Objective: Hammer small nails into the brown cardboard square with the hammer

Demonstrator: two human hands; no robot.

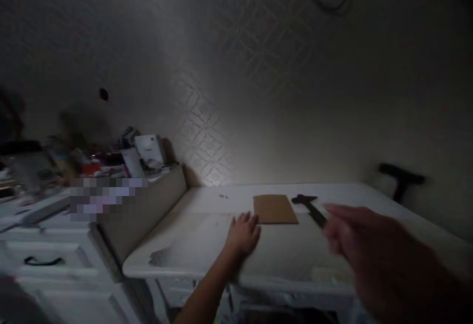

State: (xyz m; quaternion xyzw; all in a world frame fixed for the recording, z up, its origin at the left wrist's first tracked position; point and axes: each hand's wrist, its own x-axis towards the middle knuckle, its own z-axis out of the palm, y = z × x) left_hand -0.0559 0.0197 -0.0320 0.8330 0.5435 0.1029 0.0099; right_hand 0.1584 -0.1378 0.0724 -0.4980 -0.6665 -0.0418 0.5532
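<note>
A flat brown board point(275, 209) lies on the white table, in front of me. At its near left corner rests my left hand point(243, 233), palm down with the fingers stretched out; whether the fingertips touch the board is hard to tell. Wrapped round the handle of a dark hammer point(313, 210) is my right hand point(364, 247), which is blurred. The hammer's head points away from me, just right of the board, and it is unclear whether it rests on the table. Several tiny dark pieces point(223, 196) lie beyond the left hand, too small to name.
The white table point(192, 240) backs onto a patterned wall. To the left stands a higher white cabinet point(51, 257) with a dark drawer handle, crowded with items including a white box point(150, 148). A dark T-shaped object point(401, 176) stands beyond the table's right edge. A cable loop point(328, 8) hangs above.
</note>
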